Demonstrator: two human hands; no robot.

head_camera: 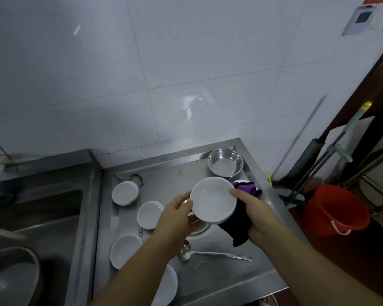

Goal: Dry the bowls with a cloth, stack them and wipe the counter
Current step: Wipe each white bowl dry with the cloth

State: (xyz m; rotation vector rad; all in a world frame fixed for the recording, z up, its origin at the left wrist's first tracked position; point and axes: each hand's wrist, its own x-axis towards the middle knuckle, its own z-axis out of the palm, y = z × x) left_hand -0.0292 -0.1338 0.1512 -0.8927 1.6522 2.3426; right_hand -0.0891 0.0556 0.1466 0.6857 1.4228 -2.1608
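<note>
A white bowl [212,199] is held above the steel counter [219,274], tilted toward me. My left hand [175,217] grips its left rim. My right hand [254,215] holds a dark purple cloth [237,228] against the bowl's right side, thumb on the rim. Other white bowls lie on the counter: one at the back left [125,193], one in the middle [149,214], one nearer [125,250], and one at the front edge [167,286], partly hidden by my left arm.
A steel bowl [225,165] stands at the counter's back right. A ladle [208,253] lies near the front. A steel cup [136,180] lies at the back. A sink [38,217] holding a metal pot [11,274] is on the left. A red bucket [336,209] and mop handles stand right.
</note>
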